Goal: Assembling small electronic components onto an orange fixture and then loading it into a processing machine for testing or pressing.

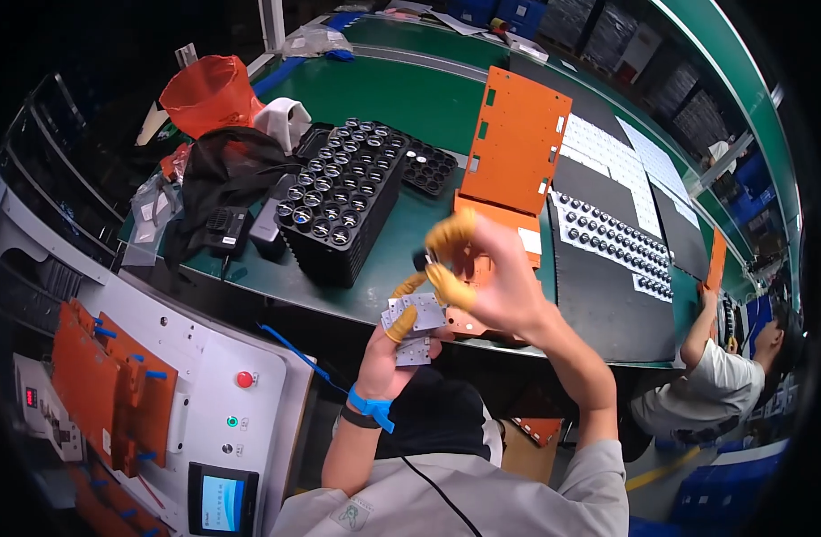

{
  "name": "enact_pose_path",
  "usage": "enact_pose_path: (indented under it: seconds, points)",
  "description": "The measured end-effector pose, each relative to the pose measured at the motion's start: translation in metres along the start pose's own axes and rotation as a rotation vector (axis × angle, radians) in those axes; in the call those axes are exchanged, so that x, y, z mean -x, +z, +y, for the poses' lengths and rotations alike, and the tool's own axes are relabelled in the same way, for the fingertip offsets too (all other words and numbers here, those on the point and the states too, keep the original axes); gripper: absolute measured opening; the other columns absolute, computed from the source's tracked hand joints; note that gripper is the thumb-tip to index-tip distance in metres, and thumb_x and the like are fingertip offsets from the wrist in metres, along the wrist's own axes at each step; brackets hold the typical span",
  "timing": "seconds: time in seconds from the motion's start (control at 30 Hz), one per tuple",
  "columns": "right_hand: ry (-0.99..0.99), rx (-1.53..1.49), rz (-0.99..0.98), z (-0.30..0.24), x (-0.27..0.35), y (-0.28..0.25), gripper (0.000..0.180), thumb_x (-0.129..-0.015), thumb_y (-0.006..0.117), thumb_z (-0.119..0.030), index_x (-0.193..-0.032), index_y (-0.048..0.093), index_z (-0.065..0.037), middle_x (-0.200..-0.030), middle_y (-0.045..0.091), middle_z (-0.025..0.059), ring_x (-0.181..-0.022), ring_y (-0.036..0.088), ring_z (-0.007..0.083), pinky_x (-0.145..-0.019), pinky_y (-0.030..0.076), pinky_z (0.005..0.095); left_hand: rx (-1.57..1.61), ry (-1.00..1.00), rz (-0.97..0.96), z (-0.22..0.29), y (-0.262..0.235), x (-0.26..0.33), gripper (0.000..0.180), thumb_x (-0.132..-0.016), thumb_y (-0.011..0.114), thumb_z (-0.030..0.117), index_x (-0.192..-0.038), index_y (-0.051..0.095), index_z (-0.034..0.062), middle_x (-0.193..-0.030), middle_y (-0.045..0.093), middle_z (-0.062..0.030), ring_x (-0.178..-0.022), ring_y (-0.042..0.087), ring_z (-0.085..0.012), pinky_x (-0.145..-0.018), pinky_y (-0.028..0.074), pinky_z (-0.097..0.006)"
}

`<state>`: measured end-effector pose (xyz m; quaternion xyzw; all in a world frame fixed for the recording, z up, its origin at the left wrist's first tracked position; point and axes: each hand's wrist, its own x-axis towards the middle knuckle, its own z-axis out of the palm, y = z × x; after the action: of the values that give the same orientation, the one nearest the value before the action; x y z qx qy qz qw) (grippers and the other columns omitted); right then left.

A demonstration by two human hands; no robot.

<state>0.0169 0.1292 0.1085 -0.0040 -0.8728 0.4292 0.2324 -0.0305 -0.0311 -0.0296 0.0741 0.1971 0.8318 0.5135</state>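
Observation:
My left hand (384,360), in yellow finger covers and with a blue strap at the wrist, holds several small silver-grey metal plates (421,312) with holes, fanned out under the thumb. Just above them, my right hand (502,279), also in yellow finger covers, pinches a small black part (420,259) between thumb and fingers. Its exact kind is hard to make out. Behind my right hand stands an orange fixture (516,134) with its perforated panel raised; my hand covers part of its base.
A tall black tray stack (346,255) full of round glossy black parts stands left of centre. Right of the fixture, rows of small black parts (612,240) sit on white sheets over a dark mat (598,309). A co-worker (710,385) works at far right. A control panel (209,385) stands at left.

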Motion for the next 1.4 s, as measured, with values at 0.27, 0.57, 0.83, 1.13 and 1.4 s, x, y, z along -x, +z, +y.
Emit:
enact_pose_path:
  seconds: [0.27,0.57,0.83,1.13,1.4]
  points:
    - [0.231,-0.196,0.011,0.025,0.081,-0.011,0.023,-0.088,0.07,-0.005,-0.11,0.069,0.0,-0.076,0.059,-0.0018,-0.056,0.046,0.0032,-0.053,0.038,0.0218,-0.168,-0.007,-0.26,-0.001,0.02,-0.009,0.066,-0.1,0.063,0.027,-0.155,0.034,0.0037,-0.127,0.064,-0.0138,-0.088,0.07,-0.0199,-0.071,0.054,-0.026]
    - [0.187,-0.135,-0.001,0.034,0.097,-0.018,0.028,-0.087,0.071,0.001,-0.115,0.071,-0.001,-0.083,0.063,0.0023,-0.061,0.054,0.0105,-0.056,0.044,0.025,-0.446,0.175,-0.15,-0.024,0.043,-0.006,0.064,-0.094,0.072,0.012,-0.149,0.041,0.001,-0.123,0.065,-0.0079,-0.088,0.068,-0.014,-0.074,0.054,-0.025]
    - [-0.123,0.082,0.058,0.054,0.106,-0.019,0.038,-0.08,0.078,-0.005,-0.118,0.072,-0.004,-0.076,0.059,0.0051,-0.063,0.054,0.0183,-0.056,0.043,0.0301,-0.478,0.096,-0.162,-0.025,0.034,-0.006,0.065,-0.091,0.076,0.01,-0.147,0.046,-0.0024,-0.123,0.066,-0.0052,-0.091,0.065,-0.0088,-0.081,0.054,-0.023]
    - [-0.084,-0.016,0.115,0.059,0.111,-0.013,0.031,-0.077,0.083,-0.009,-0.107,0.076,-0.004,-0.074,0.058,0.0059,-0.063,0.054,0.0193,-0.057,0.042,0.0304,-0.752,0.25,-0.077,-0.026,0.046,-0.003,0.066,-0.084,0.083,0.009,-0.142,0.053,-0.0033,-0.128,0.066,-0.0058,-0.106,0.058,-0.0065,-0.091,0.048,-0.021]
    - [-0.103,-0.033,0.116,0.059,0.112,-0.01,0.027,-0.077,0.083,-0.006,-0.103,0.075,-0.002,-0.079,0.06,0.008,-0.068,0.057,0.0216,-0.06,0.045,0.032,-0.763,0.17,-0.084,-0.02,0.032,-0.006,0.064,-0.084,0.085,0.012,-0.139,0.056,-0.0032,-0.121,0.069,-0.0035,-0.102,0.061,-0.0069,-0.09,0.05,-0.023]
